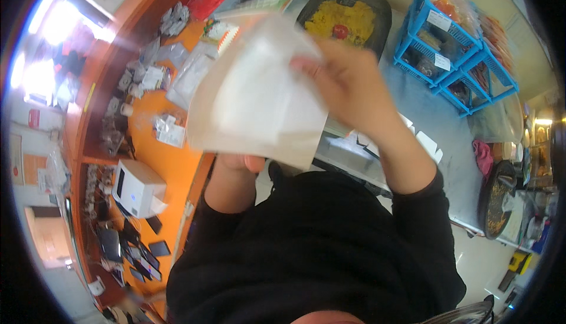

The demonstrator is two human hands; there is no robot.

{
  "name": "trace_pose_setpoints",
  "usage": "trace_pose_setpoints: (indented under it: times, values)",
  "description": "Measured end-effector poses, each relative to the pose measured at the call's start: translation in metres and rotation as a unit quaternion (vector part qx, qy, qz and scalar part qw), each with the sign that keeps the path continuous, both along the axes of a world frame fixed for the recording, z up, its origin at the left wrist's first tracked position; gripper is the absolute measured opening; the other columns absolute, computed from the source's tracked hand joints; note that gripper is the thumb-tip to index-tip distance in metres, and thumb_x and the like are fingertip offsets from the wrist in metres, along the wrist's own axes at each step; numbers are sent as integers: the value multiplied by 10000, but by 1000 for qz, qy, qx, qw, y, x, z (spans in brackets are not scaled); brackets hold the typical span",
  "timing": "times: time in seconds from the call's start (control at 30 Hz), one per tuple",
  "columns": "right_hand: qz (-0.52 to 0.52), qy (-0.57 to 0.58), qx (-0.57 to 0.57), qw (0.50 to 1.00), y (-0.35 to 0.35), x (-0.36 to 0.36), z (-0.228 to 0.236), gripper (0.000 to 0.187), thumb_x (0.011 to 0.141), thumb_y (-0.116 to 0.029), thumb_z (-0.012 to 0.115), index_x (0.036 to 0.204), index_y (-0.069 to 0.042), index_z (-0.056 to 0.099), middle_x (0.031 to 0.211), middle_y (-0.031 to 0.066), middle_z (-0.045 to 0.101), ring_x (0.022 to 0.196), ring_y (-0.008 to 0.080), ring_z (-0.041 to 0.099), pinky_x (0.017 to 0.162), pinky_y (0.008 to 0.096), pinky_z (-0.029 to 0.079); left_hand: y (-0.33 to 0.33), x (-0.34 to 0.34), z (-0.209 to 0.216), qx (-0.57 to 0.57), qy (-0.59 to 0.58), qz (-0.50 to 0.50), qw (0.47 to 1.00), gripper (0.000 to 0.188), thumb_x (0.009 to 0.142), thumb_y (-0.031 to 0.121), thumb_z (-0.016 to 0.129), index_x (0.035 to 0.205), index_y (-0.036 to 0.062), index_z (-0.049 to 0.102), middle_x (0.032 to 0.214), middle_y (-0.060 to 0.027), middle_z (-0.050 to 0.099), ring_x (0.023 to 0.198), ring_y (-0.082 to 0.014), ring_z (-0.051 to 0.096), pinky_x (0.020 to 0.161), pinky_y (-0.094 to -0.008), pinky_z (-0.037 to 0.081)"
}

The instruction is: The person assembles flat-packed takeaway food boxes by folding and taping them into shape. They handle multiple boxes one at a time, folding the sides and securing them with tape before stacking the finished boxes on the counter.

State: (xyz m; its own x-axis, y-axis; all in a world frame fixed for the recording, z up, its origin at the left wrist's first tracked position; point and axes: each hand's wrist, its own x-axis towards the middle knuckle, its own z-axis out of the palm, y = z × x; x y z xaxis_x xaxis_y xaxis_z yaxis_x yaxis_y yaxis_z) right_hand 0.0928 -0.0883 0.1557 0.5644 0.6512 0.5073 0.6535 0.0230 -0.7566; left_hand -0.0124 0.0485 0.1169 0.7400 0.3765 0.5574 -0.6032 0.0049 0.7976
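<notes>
White glare burns out the upper left around a bright light (62, 23); a smaller warm lamp (542, 122) glows at right; motion blur smears the right hand (356, 85) and pale paper (259, 97); the black top (318, 241) shows only faint detail; fisheye distortion bends edges toward a dark rim.

Paper (259, 100) mid-view, tray (382, 15) beyond, baskets (466, 38) right of tray; printer (138, 188), phones (159, 248) on left-hand counter (177, 182)

1. The orange counter (184, 172) is carrying a white boxy machine (138, 187), flat dark rectangular phones (159, 248) and clear plastic bags (191, 79).
2. The grey metal counter (408, 97) is supporting a dark oblong tray (382, 23), blue plastic-lattice baskets (466, 39) and a crumpled pink cloth (482, 158).
</notes>
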Motion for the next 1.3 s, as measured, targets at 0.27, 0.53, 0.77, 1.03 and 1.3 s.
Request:
trace_pose_setpoints:
  times: [0.27, 0.53, 0.77, 1.03, 1.3]
  values:
    - [-29, -410, 123, 903, 11, 55, 24, 443, 853, -92, 577, 1263, -241, 657, 1263, 93, 639, 1121, 277, 615, 943, 364, 501, 0, -27, 20, -13, 90, 75, 993, 1027, 849, 704, 560, 1530, 21, 210, 1549, -131, 302, 1409, -273, 347, 1132, -429, 325]
    - [109, -332, 142, 926, 2, 53, -4, 786, 837, 14, 623, 1533, -107, 279, 1502, 114, 434, 1265, 323, 527, 1075, 419, 401, -16, -8, -4, 77, 205, 235, 947, 598, 897, 233, 711, 1361, -21, 434, 1169, -96, 636, 1000, -193, 642, 891, -350, 504]
    - [11, -154, 121, 981, -44, 93, -30, 815, 858, 12, 615, 1540, -35, 171, 1544, 169, 333, 1341, 325, 421, 1120, 412, 326, -1, 47, -55, 475, 168, 393, 769, 803, 723, 383, 807, 1359, 21, 476, 1356, -253, 446, 1313, -416, 365, 1085, -516, 292]
    - [-23, 30, 10, 999, -72, 98, -84, 565, 899, 15, 557, 1438, -113, 451, 1395, 163, 531, 1187, 295, 591, 1003, 374, 465, -2, 64, -56, 560, 312, 312, 702, 683, 745, 450, 776, 1254, 29, 603, 1398, -220, 439, 1303, -445, 373, 1053, -535, 319]
    - [54, 72, -39, 995, -62, 115, -88, 475, 921, 46, 479, 1364, -118, 533, 1297, 129, 617, 1069, 265, 646, 928, 351, 504, -22, 53, -76, 522, 309, 279, 745, 743, 762, 572, 722, 1372, 182, 558, 1457, -236, 363, 1354, -491, 242, 1080, -626, 192]
